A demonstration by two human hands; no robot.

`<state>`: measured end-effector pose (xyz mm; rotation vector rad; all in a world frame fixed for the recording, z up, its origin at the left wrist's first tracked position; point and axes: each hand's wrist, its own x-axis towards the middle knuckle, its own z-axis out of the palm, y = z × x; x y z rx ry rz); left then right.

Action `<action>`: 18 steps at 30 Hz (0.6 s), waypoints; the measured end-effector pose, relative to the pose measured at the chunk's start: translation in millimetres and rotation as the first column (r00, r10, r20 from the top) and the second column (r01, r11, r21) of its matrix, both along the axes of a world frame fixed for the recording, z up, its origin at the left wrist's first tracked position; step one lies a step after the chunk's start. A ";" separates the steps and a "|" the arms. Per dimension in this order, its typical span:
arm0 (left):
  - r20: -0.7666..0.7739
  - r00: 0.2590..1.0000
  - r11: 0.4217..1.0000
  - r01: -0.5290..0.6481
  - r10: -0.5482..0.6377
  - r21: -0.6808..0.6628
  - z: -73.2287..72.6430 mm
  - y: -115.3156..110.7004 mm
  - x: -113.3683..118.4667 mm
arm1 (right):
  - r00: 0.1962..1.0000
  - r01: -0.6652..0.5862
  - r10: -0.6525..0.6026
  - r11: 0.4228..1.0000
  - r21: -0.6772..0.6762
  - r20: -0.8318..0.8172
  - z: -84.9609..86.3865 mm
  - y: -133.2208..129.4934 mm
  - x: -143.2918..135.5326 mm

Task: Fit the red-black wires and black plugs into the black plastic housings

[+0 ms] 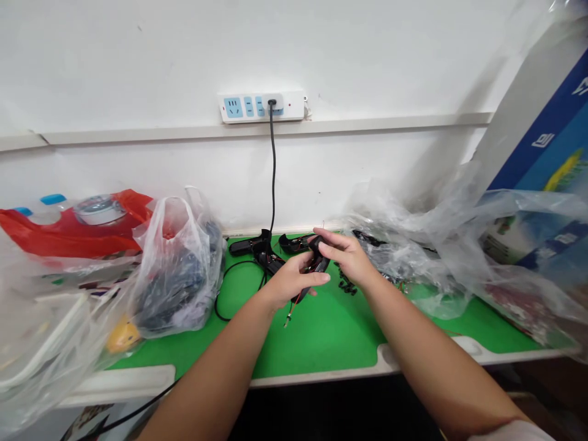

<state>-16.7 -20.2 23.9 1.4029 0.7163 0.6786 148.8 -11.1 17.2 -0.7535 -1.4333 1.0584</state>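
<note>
Left hand [291, 280] and right hand [345, 254] both closed around a small black part [316, 260] with thin wires hanging (red among them), held just above the green mat [321, 331] at mid-bench, tied plastic bag [177, 269] to the left, crumpled clear plastic [413, 257] to the right, black cable [272, 165] running up the far wall to a power strip [263, 106]

Between my fingers [321, 278] the small black plastic part [318, 260] looks smooth and slightly glossy. The green mat [321, 334] on the tabletop, centre frame, is matt and even. At left, the clear thin plastic bag [177, 263] is crinkled and shiny; the white wall socket strip [261, 106] is glossy plastic.
</note>
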 end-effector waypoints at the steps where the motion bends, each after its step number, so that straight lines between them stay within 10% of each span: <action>1: -0.018 1.000 0.999 0.002 -0.001 0.046 0.3 0.9 -1.0 | 0.999 0.027 -0.028 0.999 0.029 0.029 0.8 -0.7 -0.1; 7: -0.001 0.998 0.996 0.064 -0.064 0.070 -1.8 2.6 -0.8 | 0.987 0.118 -0.126 0.989 0.087 0.098 1.1 -5.6 -1.9; 18: -0.053 0.985 0.929 -0.135 0.163 0.344 -17.1 1.9 12.9 | 0.994 0.065 -0.068 0.997 0.034 0.086 -3.0 -1.1 -1.8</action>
